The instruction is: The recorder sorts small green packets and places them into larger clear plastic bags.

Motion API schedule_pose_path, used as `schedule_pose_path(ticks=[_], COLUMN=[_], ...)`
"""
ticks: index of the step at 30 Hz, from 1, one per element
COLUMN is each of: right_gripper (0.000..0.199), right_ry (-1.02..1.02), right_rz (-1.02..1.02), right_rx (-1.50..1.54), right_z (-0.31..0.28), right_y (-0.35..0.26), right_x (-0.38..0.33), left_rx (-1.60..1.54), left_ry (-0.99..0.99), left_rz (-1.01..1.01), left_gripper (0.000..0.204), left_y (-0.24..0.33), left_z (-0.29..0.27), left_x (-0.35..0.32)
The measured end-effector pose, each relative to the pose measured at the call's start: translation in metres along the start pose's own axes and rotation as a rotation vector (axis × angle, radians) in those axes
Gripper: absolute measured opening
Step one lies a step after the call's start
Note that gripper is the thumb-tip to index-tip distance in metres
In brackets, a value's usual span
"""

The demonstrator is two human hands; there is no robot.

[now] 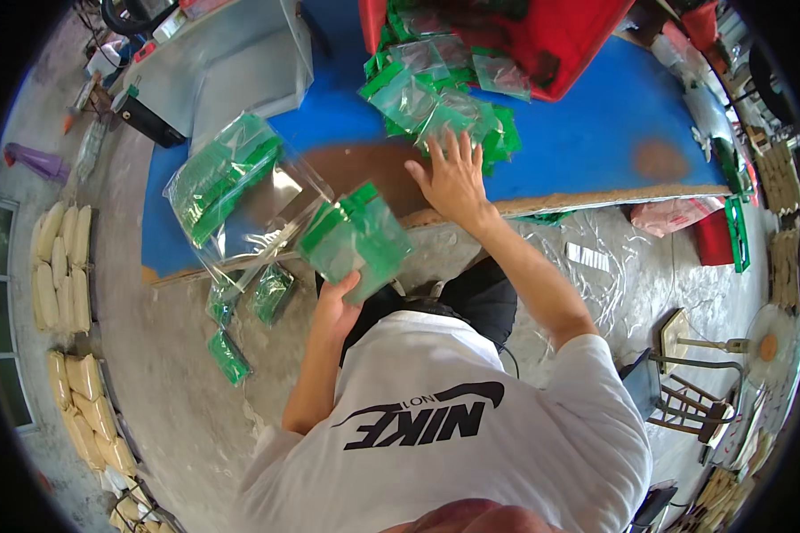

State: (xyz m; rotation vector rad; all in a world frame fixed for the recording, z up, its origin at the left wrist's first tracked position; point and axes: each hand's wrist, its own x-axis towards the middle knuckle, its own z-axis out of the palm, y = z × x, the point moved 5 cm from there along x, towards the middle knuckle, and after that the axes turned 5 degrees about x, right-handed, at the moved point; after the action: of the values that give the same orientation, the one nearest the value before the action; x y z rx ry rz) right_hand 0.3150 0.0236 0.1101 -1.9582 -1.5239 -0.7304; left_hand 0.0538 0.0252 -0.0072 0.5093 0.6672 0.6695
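Observation:
My left hand (pixel 336 306) is closed on a stack of green-and-clear plastic packets (pixel 356 238), held in front of the table's near edge. Fingers spread, my right hand (pixel 454 175) reaches over the table at the near side of a loose pile of similar packets (pixel 436 98). Whether its fingertips touch the pile I cannot tell. To the left, a large clear plastic bag (pixel 284 191) lies partly over the table edge, with green packets (pixel 227 178) inside it.
A red bin (pixel 578 49) tips toward me on the blue table (pixel 587 142). A grey metal box (pixel 231 71) stands at the far left. Bundled green packets (pixel 229 357) lie on the floor, left. A fan (pixel 769 346) and stool (pixel 693 409) stand at right.

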Motion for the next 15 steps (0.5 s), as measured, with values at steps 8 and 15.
schedule_pose_path(ticks=[8, 15], right_gripper=[0.035, 0.048], right_ry=[-0.843, -0.211], right_rz=[0.061, 0.119], right_rx=[1.035, 0.117], right_z=[-0.006, 0.026], right_y=[-0.035, 0.067], right_x=[-0.034, 0.010], left_rx=[-0.029, 0.001], left_ry=[-0.083, -0.064], left_rz=[0.010, -0.045], left_gripper=[0.055, 0.050], left_y=[0.004, -0.005], left_z=[0.005, 0.007], left_x=[0.013, 0.010])
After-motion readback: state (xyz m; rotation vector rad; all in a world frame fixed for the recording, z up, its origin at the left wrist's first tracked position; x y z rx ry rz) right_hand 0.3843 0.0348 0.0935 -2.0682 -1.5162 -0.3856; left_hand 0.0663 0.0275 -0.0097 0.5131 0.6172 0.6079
